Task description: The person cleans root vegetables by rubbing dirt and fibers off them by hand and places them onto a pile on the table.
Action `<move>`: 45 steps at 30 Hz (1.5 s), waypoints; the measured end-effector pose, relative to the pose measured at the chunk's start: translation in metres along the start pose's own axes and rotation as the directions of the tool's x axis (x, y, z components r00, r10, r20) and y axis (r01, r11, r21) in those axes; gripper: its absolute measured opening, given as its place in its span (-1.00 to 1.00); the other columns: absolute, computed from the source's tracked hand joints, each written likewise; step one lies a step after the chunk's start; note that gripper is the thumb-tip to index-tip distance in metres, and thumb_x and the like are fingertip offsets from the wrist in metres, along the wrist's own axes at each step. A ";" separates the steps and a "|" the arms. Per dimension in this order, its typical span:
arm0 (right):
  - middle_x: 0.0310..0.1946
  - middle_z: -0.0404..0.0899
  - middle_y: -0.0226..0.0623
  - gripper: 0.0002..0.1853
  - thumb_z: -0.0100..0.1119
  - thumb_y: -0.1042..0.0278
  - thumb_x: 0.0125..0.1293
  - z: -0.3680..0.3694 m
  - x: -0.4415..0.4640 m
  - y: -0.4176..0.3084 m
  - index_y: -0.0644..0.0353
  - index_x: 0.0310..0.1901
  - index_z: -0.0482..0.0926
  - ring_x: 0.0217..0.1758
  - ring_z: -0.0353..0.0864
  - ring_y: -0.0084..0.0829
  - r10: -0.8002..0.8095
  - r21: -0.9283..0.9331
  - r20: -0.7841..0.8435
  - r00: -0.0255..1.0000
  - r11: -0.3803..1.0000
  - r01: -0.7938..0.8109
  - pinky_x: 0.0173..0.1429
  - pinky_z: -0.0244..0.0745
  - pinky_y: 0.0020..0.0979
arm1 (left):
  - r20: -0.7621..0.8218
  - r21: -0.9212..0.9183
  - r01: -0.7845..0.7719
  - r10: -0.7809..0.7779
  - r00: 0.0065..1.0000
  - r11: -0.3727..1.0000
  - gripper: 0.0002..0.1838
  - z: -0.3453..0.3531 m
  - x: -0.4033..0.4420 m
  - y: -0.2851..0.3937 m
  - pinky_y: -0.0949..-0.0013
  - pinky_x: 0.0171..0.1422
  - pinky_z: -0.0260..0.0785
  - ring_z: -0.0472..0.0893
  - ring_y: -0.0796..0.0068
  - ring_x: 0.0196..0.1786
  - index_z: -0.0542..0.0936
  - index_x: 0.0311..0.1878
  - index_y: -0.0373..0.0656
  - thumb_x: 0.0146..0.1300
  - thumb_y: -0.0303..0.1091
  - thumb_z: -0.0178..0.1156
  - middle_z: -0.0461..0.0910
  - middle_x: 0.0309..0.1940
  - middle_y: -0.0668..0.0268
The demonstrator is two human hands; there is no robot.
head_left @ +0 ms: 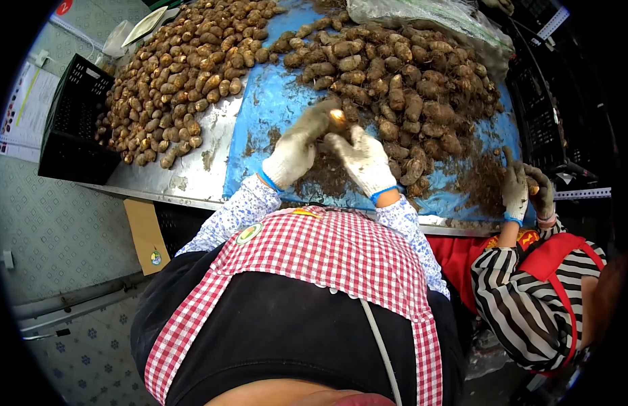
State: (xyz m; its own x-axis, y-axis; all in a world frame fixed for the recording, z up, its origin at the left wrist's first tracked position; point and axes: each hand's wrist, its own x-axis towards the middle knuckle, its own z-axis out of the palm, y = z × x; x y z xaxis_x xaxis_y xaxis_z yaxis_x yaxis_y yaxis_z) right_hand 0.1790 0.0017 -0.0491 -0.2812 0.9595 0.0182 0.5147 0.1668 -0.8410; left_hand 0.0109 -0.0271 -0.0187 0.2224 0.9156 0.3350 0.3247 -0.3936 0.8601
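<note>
In the head view, my left hand (295, 145), in a soiled white knit glove with a blue cuff, is closed around a small taro (337, 117). The pale cut end of that taro shows at the fingertips. Close on its right, my right hand (364, 161), gloved the same way, has its fingers and thumb bent inward. Whatever they grip is too dark to make out. Beyond my hands lies a heap of hairy, soil-covered taros (412, 88) on a blue plastic sheet (256, 128). Loose dirt and root fibres (327, 181) lie below my hands.
Cleaner, trimmed taros (185, 74) are piled on the metal table (215, 132) at left, beside a black crate (73, 122). Clear plastic (429, 24) covers the heap's back edge. At right, a co-worker's gloved hands (527, 189) hold a taro near more black crates (540, 108).
</note>
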 end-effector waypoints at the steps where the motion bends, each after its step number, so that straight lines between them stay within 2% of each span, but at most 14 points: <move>1: -0.30 0.63 0.12 -0.59 0.21 0.02 0.35 -0.004 -0.001 -0.005 0.31 -0.16 0.58 -0.23 0.68 -0.04 -0.013 -0.113 0.005 1.000 0.994 0.013 -0.16 0.56 -0.17 | 0.031 0.172 -0.127 0.123 0.992 0.977 -0.41 0.000 0.003 0.000 0.22 0.34 0.46 0.47 0.13 0.32 0.31 0.35 -0.29 0.23 -0.83 -0.20 0.36 0.34 0.04; 4: -0.42 0.62 0.07 -0.63 0.20 0.04 0.35 -0.018 -0.006 -0.019 0.26 -0.28 0.58 -0.32 0.64 0.02 -0.026 -0.139 0.103 0.994 0.989 0.040 -0.23 0.55 -0.13 | 0.062 -0.629 0.354 -0.408 0.911 0.692 -0.54 0.003 0.006 0.012 0.19 0.40 0.39 0.46 0.18 0.31 0.38 0.29 -0.27 0.32 -0.72 -0.08 0.39 0.32 0.15; 7: -0.58 0.57 -0.08 -0.71 0.19 0.14 0.32 -0.001 -0.012 -0.024 0.19 -0.41 0.56 -0.45 0.62 -0.06 -0.233 -0.240 -0.017 0.972 0.945 0.222 -0.28 0.52 -0.10 | 0.094 0.250 -0.016 -0.008 0.996 0.968 -0.67 -0.011 -0.004 -0.016 0.14 0.45 0.30 0.43 0.18 0.30 0.43 0.23 -0.24 0.44 -0.45 0.04 0.41 0.29 0.15; 8: -0.59 0.54 -0.08 -0.73 0.19 0.18 0.33 -0.001 -0.010 -0.020 0.19 -0.44 0.54 -0.48 0.58 -0.07 -0.347 -0.288 -0.019 0.938 0.900 0.327 -0.31 0.49 -0.13 | 0.011 -0.131 0.091 -0.090 0.996 0.987 -0.67 -0.003 -0.007 -0.046 0.15 0.43 0.33 0.46 0.17 0.26 0.44 0.22 -0.24 0.44 -0.38 0.05 0.43 0.26 0.13; 11: -0.47 0.57 -0.14 -0.86 0.15 0.40 0.34 -0.004 -0.007 -0.015 0.20 -0.39 0.53 -0.44 0.57 -0.21 -0.432 -0.429 0.114 0.895 0.791 0.437 -0.34 0.54 -0.31 | 0.030 -0.856 0.220 -0.380 0.924 0.468 -0.66 0.008 -0.008 -0.082 0.18 0.27 0.44 0.55 0.18 0.11 0.45 0.21 -0.23 0.45 -0.34 0.02 0.48 0.20 0.10; 14: -0.14 0.57 -0.16 -0.91 0.10 0.60 0.34 0.023 0.000 0.037 0.24 -0.15 0.52 -0.16 0.56 -0.39 0.002 0.274 0.075 0.997 0.962 -0.022 -0.13 0.61 -0.54 | 0.241 -0.950 0.308 -0.536 0.809 0.039 -0.62 -0.006 0.003 -0.029 0.25 -0.06 0.59 0.64 0.25 -0.13 0.42 0.25 -0.22 0.41 -0.62 -0.15 0.54 0.15 0.09; 18: 0.15 0.50 -0.14 -0.54 0.15 0.65 0.32 0.002 -0.004 0.018 0.31 0.26 0.40 0.15 0.51 -0.39 -0.091 0.469 -0.175 0.980 0.868 0.164 0.22 0.54 -0.50 | 0.116 -0.807 0.430 -0.605 0.788 0.405 -0.52 -0.002 -0.002 -0.018 0.15 -0.19 0.59 0.68 0.15 -0.15 0.44 0.26 -0.17 0.53 0.00 -0.12 0.56 0.12 0.13; 21: 0.33 0.36 -0.10 -0.45 0.06 0.71 0.33 -0.030 -0.009 -0.011 0.27 0.36 0.30 0.28 0.45 -0.37 -0.176 0.552 0.094 0.980 0.828 0.095 0.35 0.42 -0.42 | 0.009 -0.236 0.339 -0.347 0.938 0.911 -0.47 -0.008 -0.011 -0.045 0.16 -0.23 0.62 0.70 0.18 -0.13 0.42 0.28 -0.18 0.50 0.04 -0.05 0.57 0.11 0.15; 24: 0.28 0.40 -0.14 -0.45 0.06 0.71 0.33 -0.033 -0.011 -0.007 0.24 0.36 0.31 0.23 0.49 -0.40 -0.091 0.882 0.280 0.956 0.418 -0.219 0.33 0.45 -0.41 | 0.052 -0.196 0.293 -0.289 0.956 0.936 -0.45 -0.010 -0.012 -0.069 0.13 -0.16 0.64 0.69 0.23 -0.12 0.42 0.28 -0.19 0.47 0.07 -0.01 0.57 0.09 0.16; 28: 0.20 0.47 -0.17 -0.47 0.19 0.57 0.33 -0.033 -0.010 -0.026 0.25 0.32 0.35 0.21 0.50 -0.38 -0.095 0.703 0.371 0.924 0.679 -0.212 0.29 0.46 -0.42 | 0.254 -0.575 0.702 -0.723 0.642 0.420 -0.52 -0.018 0.008 0.009 0.37 -0.02 0.57 0.63 0.42 -0.06 0.47 0.19 -0.26 0.48 -0.02 0.02 0.61 -0.04 0.21; 35: 0.10 0.55 -0.12 -0.45 0.34 0.40 0.25 -0.015 -0.010 -0.022 0.24 0.26 0.40 0.18 0.55 -0.32 -0.260 0.358 0.098 0.961 0.910 0.210 0.25 0.47 -0.37 | -0.154 -0.383 0.331 -0.412 0.898 0.863 -0.47 0.003 0.007 0.011 0.45 0.07 0.49 0.60 0.49 -0.06 0.54 0.09 -0.29 0.58 0.00 -0.23 0.62 -0.05 0.27; 41: 0.09 0.56 -0.04 -0.47 0.30 0.37 0.26 -0.026 -0.011 -0.020 0.25 0.25 0.40 0.13 0.59 -0.20 -0.204 0.276 -0.003 0.979 0.941 0.197 0.22 0.50 -0.30 | 0.183 -0.197 0.884 -0.870 0.458 0.424 -0.49 -0.011 0.036 0.033 0.35 0.24 0.45 0.56 0.37 0.12 0.33 0.36 -0.25 0.49 -0.14 0.02 0.53 0.13 0.09; 43: 0.09 0.55 0.01 -0.48 0.27 0.36 0.28 -0.025 -0.009 -0.015 0.27 0.25 0.40 0.13 0.60 -0.13 -0.219 0.147 -0.040 0.975 0.964 0.222 0.20 0.50 -0.29 | 0.042 -0.145 0.503 -0.503 0.863 0.852 -0.49 -0.004 0.012 0.035 0.38 0.27 0.42 0.55 0.41 0.13 0.31 0.37 -0.26 0.44 -0.27 0.09 0.52 0.15 0.11; 45: 0.13 0.53 -0.03 -0.45 0.29 0.37 0.28 -0.018 -0.011 -0.011 0.26 0.28 0.38 0.17 0.57 -0.20 -0.269 0.193 -0.002 0.963 0.945 0.265 0.26 0.46 -0.32 | -0.003 -0.157 0.292 -0.296 0.955 0.943 -0.46 -0.002 -0.005 0.011 0.40 0.25 0.42 0.53 0.50 0.13 0.31 0.37 -0.29 0.39 -0.35 0.18 0.50 0.17 0.14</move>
State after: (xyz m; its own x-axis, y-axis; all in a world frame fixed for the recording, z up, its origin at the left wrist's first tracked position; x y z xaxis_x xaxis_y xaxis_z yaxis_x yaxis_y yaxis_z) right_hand 0.1910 -0.0070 -0.0299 -0.4077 0.8796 0.2451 0.2558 0.3677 -0.8941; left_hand 0.0117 -0.0356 -0.0100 0.1134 0.9913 0.0666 0.2266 -0.0910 0.9697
